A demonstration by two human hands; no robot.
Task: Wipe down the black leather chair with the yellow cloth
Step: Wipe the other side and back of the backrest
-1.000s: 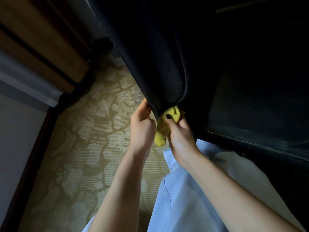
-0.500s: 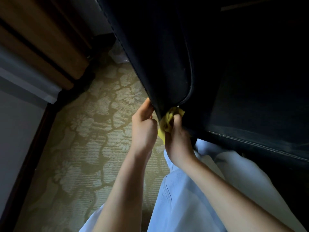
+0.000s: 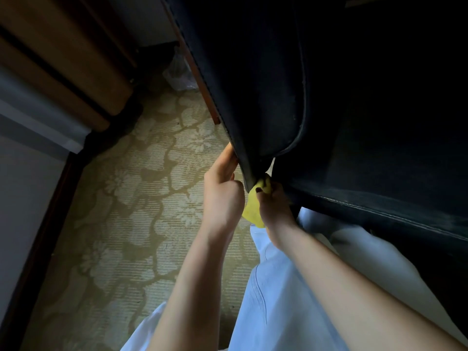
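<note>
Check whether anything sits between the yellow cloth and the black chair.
Nothing visible does. The right hand holds the yellow cloth against the chair at its lower corner; the left hand rests on the edge beside it.

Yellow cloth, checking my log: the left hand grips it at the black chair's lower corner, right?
No: the right hand grips the yellow cloth at the black chair's lower corner, per the head view; the left hand touches the chair's edge.

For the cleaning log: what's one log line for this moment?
right hand grips yellow cloth | cloth at black leather chair lower corner | left hand touches chair outer edge
</note>
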